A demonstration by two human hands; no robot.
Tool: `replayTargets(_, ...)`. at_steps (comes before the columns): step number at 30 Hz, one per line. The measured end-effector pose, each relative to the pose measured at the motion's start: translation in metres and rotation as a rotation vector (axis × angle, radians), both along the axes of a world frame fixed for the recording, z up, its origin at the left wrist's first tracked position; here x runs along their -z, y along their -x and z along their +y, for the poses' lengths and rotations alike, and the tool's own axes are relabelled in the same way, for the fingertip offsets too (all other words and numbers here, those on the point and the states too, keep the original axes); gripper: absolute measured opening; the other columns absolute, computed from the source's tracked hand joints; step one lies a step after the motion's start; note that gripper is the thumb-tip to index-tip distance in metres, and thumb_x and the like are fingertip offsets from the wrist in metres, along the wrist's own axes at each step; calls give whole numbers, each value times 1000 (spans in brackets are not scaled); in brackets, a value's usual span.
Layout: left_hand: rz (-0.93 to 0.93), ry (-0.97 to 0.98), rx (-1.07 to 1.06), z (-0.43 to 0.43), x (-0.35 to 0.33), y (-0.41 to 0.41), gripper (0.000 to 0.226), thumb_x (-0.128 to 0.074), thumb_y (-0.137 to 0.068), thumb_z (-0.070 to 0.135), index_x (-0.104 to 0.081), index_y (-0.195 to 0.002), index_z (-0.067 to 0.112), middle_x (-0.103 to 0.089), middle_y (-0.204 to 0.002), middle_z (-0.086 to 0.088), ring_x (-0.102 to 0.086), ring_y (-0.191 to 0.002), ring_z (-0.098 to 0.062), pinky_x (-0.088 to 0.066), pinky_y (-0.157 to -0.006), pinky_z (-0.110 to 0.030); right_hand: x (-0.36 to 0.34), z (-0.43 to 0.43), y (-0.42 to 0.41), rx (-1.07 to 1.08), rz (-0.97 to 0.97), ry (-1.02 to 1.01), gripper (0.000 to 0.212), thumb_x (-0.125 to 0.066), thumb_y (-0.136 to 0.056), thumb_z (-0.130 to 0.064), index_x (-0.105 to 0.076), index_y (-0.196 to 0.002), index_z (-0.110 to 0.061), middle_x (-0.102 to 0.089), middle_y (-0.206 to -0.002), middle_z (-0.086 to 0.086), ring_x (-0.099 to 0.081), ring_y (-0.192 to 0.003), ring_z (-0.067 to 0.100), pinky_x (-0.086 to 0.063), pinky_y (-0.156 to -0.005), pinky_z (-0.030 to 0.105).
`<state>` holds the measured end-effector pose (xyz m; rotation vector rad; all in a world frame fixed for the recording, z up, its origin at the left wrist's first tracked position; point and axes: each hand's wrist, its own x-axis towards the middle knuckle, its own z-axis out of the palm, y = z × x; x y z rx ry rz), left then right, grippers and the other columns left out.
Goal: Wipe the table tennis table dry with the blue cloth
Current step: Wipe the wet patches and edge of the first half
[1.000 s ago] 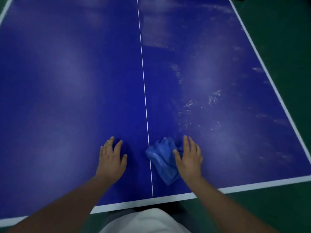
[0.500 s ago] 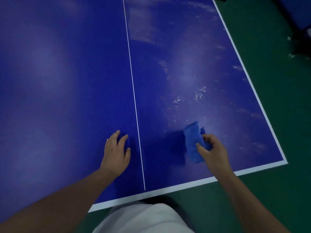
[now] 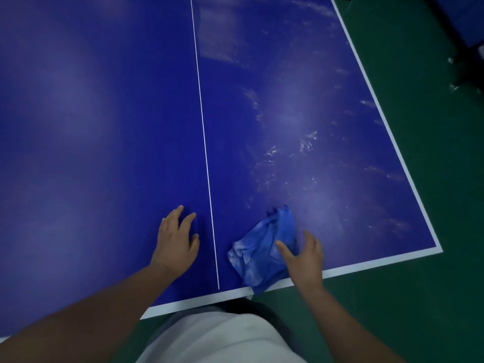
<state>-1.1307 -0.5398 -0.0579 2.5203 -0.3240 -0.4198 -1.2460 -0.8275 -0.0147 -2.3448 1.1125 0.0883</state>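
The blue table tennis table fills the view, with a white centre line running away from me. Wet streaks and droplets glisten on its right half. The crumpled blue cloth lies near the near edge, right of the centre line, with one corner hanging over the white border. My right hand holds the cloth's right side, thumb on top and a fold between thumb and fingers. My left hand rests flat on the table just left of the line, fingers spread.
Green floor surrounds the table on the right and near sides. The table's near right corner is close to my right hand. Dark furniture legs stand at the far right. My white shirt fills the bottom.
My right hand has pulled the cloth back toward the near edge and to the left, and the cloth has spread out. My left hand has stayed planted beside the centre line.
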Motion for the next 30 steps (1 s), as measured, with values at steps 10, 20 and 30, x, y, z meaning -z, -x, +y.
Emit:
replayTargets(10,-28,18,5,-12,-6,8,54,-60,-97,22,-45,-147,11,-21,-162,-15,-17,-149,-32,-14,-123,-48,-7,4,-24,-155,-357,-27,6,-58,-91,-16,-64,-94,-16,-52,-113,-5,-51,-106,19,-47,-90,32)
replayTargets(20,-57,-51,82,-3,2,22,54,-65,-93,18,-49,-144,9,-28,-158,-19,-24,-146,-37,-19,-121,-55,50,37,15,-824,-102,304,50,-37,-100,-60,-57,-139,-35,-36,-160,2,-27,-148,34,-19,-117,57)
replayTargets(30,-125,-126,36,26,11,26,48,-52,-90,24,-55,-135,7,-39,-149,-24,-37,-136,-41,-37,-109,-61,76,134,-22,-1041,-145,388,51,-35,-100,-50,-52,-144,-33,-38,-159,-6,-32,-147,30,-38,-108,51)
